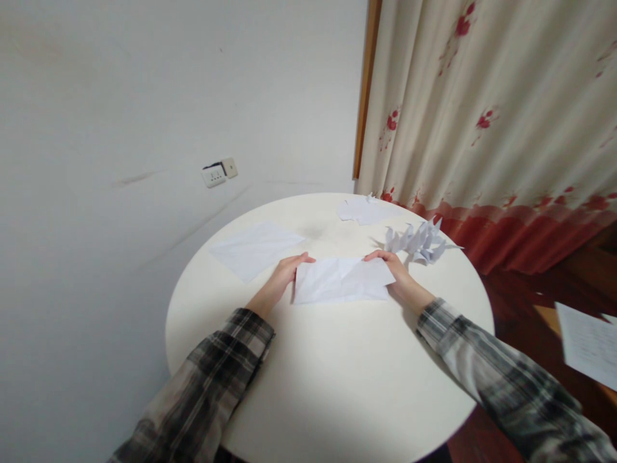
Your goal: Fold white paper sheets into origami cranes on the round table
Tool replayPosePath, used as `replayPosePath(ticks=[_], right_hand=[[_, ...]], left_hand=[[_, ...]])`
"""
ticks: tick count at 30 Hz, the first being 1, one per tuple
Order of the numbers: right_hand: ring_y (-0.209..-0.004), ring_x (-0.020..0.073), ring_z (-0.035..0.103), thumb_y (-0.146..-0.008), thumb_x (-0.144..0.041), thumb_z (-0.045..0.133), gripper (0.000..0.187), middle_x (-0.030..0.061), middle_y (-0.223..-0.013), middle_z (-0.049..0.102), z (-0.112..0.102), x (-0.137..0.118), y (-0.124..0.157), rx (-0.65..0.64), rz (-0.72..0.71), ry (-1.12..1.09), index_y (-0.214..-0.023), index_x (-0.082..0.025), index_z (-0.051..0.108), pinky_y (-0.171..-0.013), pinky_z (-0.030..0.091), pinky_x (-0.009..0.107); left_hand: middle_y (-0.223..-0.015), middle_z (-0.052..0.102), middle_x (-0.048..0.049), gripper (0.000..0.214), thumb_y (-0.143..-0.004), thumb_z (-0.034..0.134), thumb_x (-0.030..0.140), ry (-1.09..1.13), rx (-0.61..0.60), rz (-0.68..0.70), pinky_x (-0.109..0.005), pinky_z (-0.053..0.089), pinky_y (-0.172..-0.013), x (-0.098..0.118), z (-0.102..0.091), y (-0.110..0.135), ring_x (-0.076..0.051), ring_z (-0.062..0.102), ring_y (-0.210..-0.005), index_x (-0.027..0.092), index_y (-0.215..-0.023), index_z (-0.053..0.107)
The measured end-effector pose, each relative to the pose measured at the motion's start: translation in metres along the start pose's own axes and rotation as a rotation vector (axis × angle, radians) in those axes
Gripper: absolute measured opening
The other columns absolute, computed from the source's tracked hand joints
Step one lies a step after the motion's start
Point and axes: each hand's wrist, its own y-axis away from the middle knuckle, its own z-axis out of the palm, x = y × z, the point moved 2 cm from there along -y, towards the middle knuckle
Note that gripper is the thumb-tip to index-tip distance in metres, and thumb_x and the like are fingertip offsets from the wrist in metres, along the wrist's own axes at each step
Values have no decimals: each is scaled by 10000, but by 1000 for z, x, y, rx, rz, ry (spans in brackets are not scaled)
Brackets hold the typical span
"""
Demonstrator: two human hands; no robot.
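Observation:
A sheet of white paper (341, 281), creased and doubled over into a wide rectangle, is held between my two hands above the middle of the round white table (308, 386). My left hand (288, 270) grips its left edge, thumb on the upper corner. At the right edge, my right hand (393, 269) pinches the paper, with fingers along the top and partly behind it. Beyond my right hand sits a cluster of folded paper cranes (420, 241). To the left lies a flat, creased paper square (258, 247).
Toward the table's far edge lie more white paper pieces (364, 211). A wall with a power socket (213, 175) borders the left side. A flowered curtain (482, 116) hangs behind at right. Written sheets (590, 344) rest on a lower wooden surface at far right.

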Motion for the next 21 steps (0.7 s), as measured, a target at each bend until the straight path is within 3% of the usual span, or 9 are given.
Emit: replayPosePath(ticks=[5, 9, 11, 15, 21], right_hand=[[-545, 145, 509, -562, -248, 546, 91, 17, -597, 612, 4, -6, -1, 37, -40, 12, -548, -194, 618, -535, 381, 273], [-582, 146, 544, -678, -390, 483, 257, 33, -607, 622, 3, -3, -5, 34, 102, -22, -590, -189, 617, -561, 415, 272], [-589, 146, 552, -707, -443, 501, 294, 40, -629, 628, 1, 0, -6, 30, 106, 10, -629, -188, 624, -569, 420, 277], [-613, 143, 553, -561, -305, 718, 209, 26, -718, 640, -2, 8, -11, -16, -27, 123, -699, -179, 624, -587, 419, 276], [-610, 144, 559, -499, -214, 729, 278, 5, -701, 629, -8, 19, -20, 31, -91, 186, -751, -182, 616, -570, 418, 269]], left_hand=[[-750, 619, -20, 352, -606, 664, 362, -168, 71, 97, -240, 405, -595, -4, -1, 3, -159, 554, -676, 158, -893, 647], [-700, 555, 9, 335, -591, 665, 325, -217, 129, 129, -211, 372, -535, -10, -4, -2, -132, 503, -629, 177, -890, 642], [-681, 528, 15, 333, -592, 659, 322, -232, 134, 133, -207, 357, -518, -11, -4, -3, -126, 482, -612, 176, -891, 641], [-681, 513, 18, 305, -595, 652, 297, -264, 138, 162, -204, 347, -520, -10, -3, -2, -118, 461, -613, 177, -875, 643], [-649, 519, 24, 266, -570, 659, 259, -311, 165, 170, -211, 347, -524, -8, -2, -3, -120, 449, -604, 182, -824, 654]])
